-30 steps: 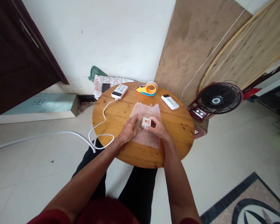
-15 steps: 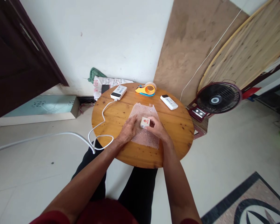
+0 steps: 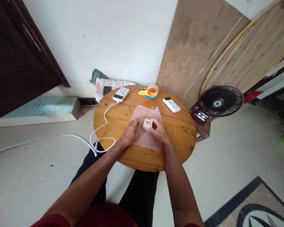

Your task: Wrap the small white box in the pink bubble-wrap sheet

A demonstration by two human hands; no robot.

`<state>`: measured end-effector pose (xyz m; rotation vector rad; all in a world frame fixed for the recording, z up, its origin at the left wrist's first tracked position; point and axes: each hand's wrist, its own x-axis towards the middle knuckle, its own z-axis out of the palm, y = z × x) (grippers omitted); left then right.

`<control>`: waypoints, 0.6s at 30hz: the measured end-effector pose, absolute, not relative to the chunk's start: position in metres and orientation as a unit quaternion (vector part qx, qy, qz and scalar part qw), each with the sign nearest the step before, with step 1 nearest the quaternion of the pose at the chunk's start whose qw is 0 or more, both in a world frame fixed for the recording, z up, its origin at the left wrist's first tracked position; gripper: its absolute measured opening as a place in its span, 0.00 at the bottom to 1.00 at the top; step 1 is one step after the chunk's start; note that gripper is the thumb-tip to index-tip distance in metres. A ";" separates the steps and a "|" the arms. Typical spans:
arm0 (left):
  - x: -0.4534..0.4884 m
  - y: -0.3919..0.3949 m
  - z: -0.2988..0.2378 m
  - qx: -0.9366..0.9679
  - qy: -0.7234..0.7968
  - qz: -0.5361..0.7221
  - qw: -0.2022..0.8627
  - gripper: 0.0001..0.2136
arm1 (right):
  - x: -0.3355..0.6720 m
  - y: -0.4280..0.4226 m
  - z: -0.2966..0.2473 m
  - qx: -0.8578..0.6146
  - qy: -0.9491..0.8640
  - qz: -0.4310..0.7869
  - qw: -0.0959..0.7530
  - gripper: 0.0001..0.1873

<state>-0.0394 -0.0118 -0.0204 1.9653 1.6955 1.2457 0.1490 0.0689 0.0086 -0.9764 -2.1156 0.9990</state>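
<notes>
- Fingers (image 3: 159, 123) of the right hand (image 3: 162, 134) are pinching one box (image 3: 147, 124), thumb and forefinger spreading about as far as its side needs.
- Two hands are working here, over one box, one bubble wrap sheet (image 3: 148, 143) and one round table (image 3: 180, 138).
- Two power banks, one tape dispenser (image 3: 149, 92) and one cable (image 3: 105, 117) are lying on the table too; one fan (image 3: 217, 103) is standing beyond it.
- On the right hand, the thumb is touching the box near its 4 o'clock corner, and the forefinger is reaching its 2 o'clock corner.
- On the left hand (image 3: 130, 132), the fingers are stretching out nearly straight and close together, resting over the sheet's 9 o'clock edge.
- The box is lying at 9 o'clock from the right fingertips and between 3 and 4 o'clock from the left ones, just apart from these.
- It is sitting over the sheet's middle, red print facing up; whether its base is touching, I cannot tell.
- From the box, the dispenser is lying at 12, the loose power bank (image 3: 171, 105) at 2, the plugged-in power bank (image 3: 121, 94) between 10 and 11.
</notes>
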 end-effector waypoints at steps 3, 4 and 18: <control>-0.039 -0.011 -0.022 0.675 0.584 0.432 0.129 0.29 | 0.149 0.069 0.008 -0.371 -0.792 0.384 0.297 0.21; -0.039 -0.011 -0.022 0.675 0.585 0.431 0.128 0.29 | 0.149 0.069 0.008 -0.370 -0.791 0.385 0.297 0.21; -0.038 -0.013 -0.016 0.682 0.597 0.404 0.123 0.29 | 0.148 0.067 0.011 -0.370 -0.797 0.375 0.294 0.22</control>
